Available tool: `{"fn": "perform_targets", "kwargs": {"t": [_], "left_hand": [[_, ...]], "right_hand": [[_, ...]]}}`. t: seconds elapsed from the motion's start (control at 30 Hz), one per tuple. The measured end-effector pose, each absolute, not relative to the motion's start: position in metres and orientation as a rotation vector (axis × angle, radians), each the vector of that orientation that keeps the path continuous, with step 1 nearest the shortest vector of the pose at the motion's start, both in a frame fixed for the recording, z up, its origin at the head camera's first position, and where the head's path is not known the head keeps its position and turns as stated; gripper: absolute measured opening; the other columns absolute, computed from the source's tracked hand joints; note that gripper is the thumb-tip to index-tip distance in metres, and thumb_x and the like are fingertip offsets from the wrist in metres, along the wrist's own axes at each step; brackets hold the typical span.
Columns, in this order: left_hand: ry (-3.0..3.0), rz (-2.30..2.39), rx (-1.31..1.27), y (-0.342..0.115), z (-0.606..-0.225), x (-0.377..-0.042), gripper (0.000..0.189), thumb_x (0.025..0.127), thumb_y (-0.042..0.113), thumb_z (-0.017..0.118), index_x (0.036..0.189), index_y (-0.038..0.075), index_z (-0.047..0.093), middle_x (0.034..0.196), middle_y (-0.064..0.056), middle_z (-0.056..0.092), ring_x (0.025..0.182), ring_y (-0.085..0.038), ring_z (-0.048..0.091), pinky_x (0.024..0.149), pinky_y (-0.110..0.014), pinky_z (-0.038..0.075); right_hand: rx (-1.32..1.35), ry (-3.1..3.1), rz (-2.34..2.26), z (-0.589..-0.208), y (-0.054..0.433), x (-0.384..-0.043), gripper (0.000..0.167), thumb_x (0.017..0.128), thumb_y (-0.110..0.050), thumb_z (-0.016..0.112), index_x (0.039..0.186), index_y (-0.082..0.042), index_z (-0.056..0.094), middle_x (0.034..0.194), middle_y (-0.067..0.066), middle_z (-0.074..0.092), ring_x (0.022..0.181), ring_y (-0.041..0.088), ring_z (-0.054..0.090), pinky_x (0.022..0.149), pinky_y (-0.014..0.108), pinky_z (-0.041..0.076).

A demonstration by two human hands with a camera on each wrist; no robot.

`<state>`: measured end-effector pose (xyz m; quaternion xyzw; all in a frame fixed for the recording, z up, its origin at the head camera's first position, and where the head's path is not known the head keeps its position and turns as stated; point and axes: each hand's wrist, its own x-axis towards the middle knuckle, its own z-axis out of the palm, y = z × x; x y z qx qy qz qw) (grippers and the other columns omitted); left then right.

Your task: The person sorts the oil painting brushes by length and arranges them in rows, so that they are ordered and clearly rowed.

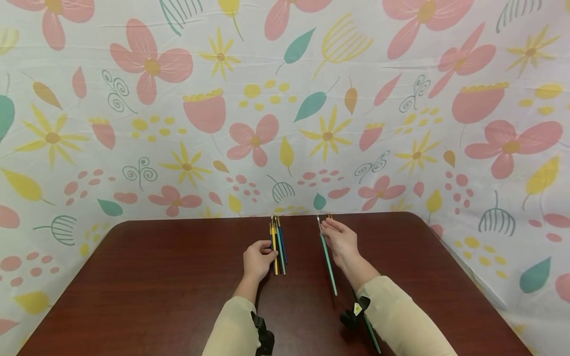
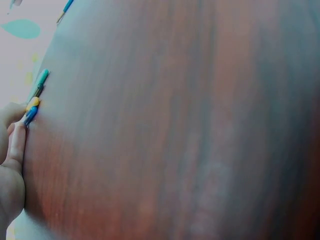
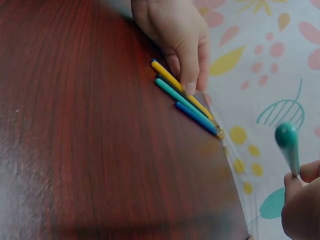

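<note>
Near the table's far edge, my left hand (image 1: 258,259) pinches at the left side of a bunch of paintbrushes (image 1: 281,249), its thumb at a yellow paintbrush (image 3: 169,75). Blue and teal ones lie close beside it, all with bristles pointing away from me. To the right, my right hand (image 1: 342,242) holds a teal paintbrush (image 1: 330,272) by its upper part; in the right wrist view its rounded handle end points towards the camera. Another green paintbrush (image 1: 372,335) shows partly below my right sleeve, the rest hidden by the arm.
The dark brown wooden table (image 1: 156,287) ends at a flower-patterned cloth (image 1: 285,123) that hangs behind and at the sides. An orange-brown tip (image 1: 330,216) shows past my right fingers at the far edge. Black wrist cameras (image 1: 352,319) sit at both sleeves.
</note>
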<state>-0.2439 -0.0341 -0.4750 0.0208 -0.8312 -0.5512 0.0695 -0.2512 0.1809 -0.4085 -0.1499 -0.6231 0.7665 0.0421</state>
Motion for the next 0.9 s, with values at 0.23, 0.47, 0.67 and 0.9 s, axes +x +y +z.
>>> {"fn": "perform_targets", "kwargs": {"t": [0.23,0.47,0.67,0.9], "left_hand": [[-2.508,-1.672,0.079,-0.034,-0.476,-0.245,0.032,0.083,0.012,0.072,0.113,0.003,0.067,0.099,-0.012,0.068,0.093,-0.024,0.065,0.073,-0.035,0.057],[-2.501,-1.684,0.065,-0.035,-0.476,-0.244,0.033,0.083,0.011,0.071,0.114,0.002,0.066,0.101,-0.014,0.068,0.095,-0.026,0.065,0.073,-0.036,0.058],[-2.493,-1.689,0.06,-0.035,-0.476,-0.244,0.033,0.084,0.011,0.071,0.115,0.002,0.066,0.101,-0.015,0.068,0.095,-0.026,0.065,0.073,-0.036,0.057],[-2.491,-1.696,0.073,-0.035,-0.474,-0.244,0.033,0.084,0.012,0.071,0.114,0.002,0.066,0.101,-0.014,0.068,0.095,-0.026,0.065,0.074,-0.036,0.058]], "right_hand": [[-0.461,-1.936,2.322,-0.409,0.19,-0.245,0.05,0.088,0.004,0.056,0.137,-0.001,0.048,0.138,0.021,0.049,0.094,-0.001,0.064,0.075,0.014,0.053],[-0.476,-1.928,2.343,-0.407,0.197,-0.238,0.053,0.088,0.005,0.056,0.139,-0.002,0.045,0.139,0.019,0.048,0.099,-0.001,0.063,0.077,0.015,0.053],[-0.501,-1.903,2.362,-0.407,0.202,-0.235,0.053,0.087,0.007,0.055,0.138,-0.002,0.046,0.139,0.019,0.048,0.103,0.002,0.063,0.082,0.017,0.053],[-0.502,-1.918,2.364,-0.406,0.21,-0.231,0.052,0.09,0.003,0.054,0.141,-0.003,0.043,0.142,0.019,0.044,0.099,0.0,0.064,0.08,0.015,0.052]]}}
